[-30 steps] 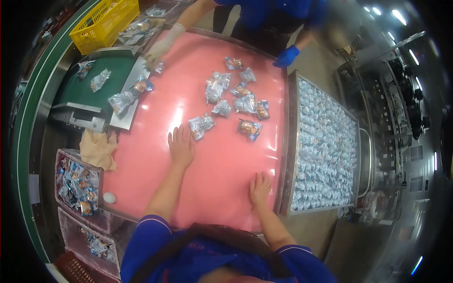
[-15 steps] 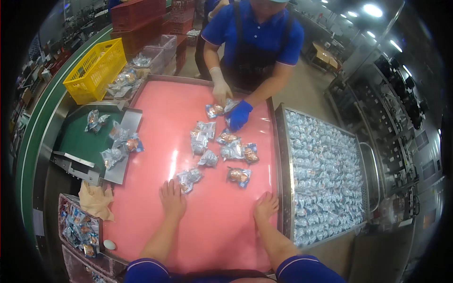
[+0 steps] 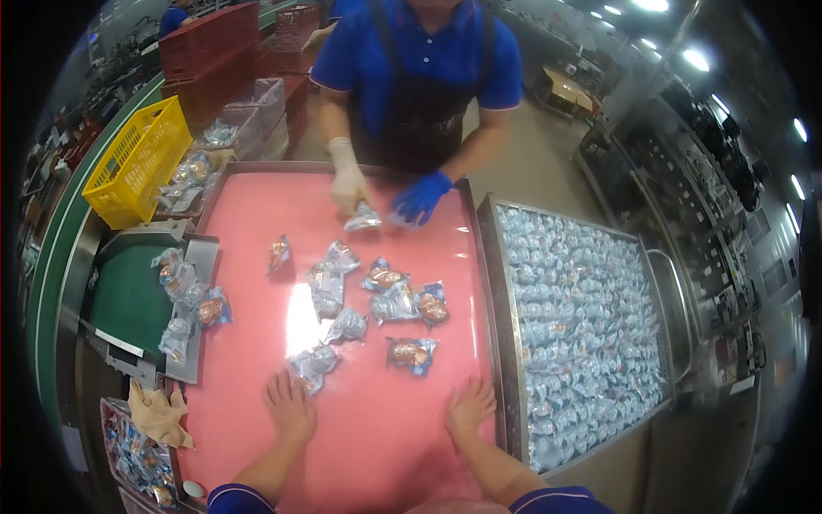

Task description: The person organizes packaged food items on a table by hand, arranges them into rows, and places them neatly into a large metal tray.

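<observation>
My left hand (image 3: 291, 407) lies flat on the pink tabletop (image 3: 248, 343), fingers spread, just below a small sealed packet (image 3: 314, 367). Near the table's right edge my right hand (image 3: 470, 406) also rests flat with fingers apart, holding nothing. The nearest thing to it is a packet with brown contents (image 3: 412, 353), up and to its left. More clear-and-blue packets (image 3: 396, 301) lie loosely grouped mid-table, and a single packet (image 3: 279, 254) sits apart on the left. Across the table, a co-worker's light-gloved hand (image 3: 348, 190) holds a packet (image 3: 363, 218); their blue-gloved hand (image 3: 421, 199) is beside it.
A metal-framed tray (image 3: 591, 334) of packets in rows stands at the right. On the left are a green chute (image 3: 124, 291) with several packets, a yellow crate (image 3: 137, 163), a tan glove or cloth (image 3: 160, 415), a packet-filled bin (image 3: 133, 450) and a white egg-shaped object (image 3: 193, 489).
The view has shifted, so the table appears lower and further left. One packet now lies apart at the left, and the co-worker's hands have separated. My hands stay flat on the table.
</observation>
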The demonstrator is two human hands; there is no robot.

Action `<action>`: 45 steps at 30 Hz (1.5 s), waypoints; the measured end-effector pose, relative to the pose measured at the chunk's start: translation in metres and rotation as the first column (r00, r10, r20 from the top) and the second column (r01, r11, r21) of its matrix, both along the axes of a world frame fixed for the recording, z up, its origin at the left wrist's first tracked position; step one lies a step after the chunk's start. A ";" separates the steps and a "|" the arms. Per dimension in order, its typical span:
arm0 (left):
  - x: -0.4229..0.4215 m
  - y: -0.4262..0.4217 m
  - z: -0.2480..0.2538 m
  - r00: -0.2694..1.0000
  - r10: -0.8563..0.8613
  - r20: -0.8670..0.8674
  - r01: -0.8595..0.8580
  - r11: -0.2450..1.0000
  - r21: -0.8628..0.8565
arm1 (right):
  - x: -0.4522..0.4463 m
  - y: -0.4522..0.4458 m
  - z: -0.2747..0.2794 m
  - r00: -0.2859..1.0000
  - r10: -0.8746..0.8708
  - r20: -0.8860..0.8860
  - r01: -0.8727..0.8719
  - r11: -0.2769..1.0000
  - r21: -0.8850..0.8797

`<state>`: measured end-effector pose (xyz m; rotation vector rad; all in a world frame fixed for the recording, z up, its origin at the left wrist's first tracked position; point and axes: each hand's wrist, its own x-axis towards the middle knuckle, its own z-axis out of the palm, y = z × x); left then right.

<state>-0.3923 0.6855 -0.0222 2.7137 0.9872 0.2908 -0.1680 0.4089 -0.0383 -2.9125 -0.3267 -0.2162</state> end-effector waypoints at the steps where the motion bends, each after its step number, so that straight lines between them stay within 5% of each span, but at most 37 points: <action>1: 0.000 0.000 0.002 1.000 -0.006 0.002 0.006 1.000 0.000 | 0.000 0.002 0.003 1.000 -0.004 -0.011 0.004 1.000 0.004; 45: -0.002 0.001 0.004 0.999 0.024 0.032 -0.023 0.999 -0.040 | 0.001 0.000 -0.012 0.999 -0.043 -0.012 0.043 0.998 -0.036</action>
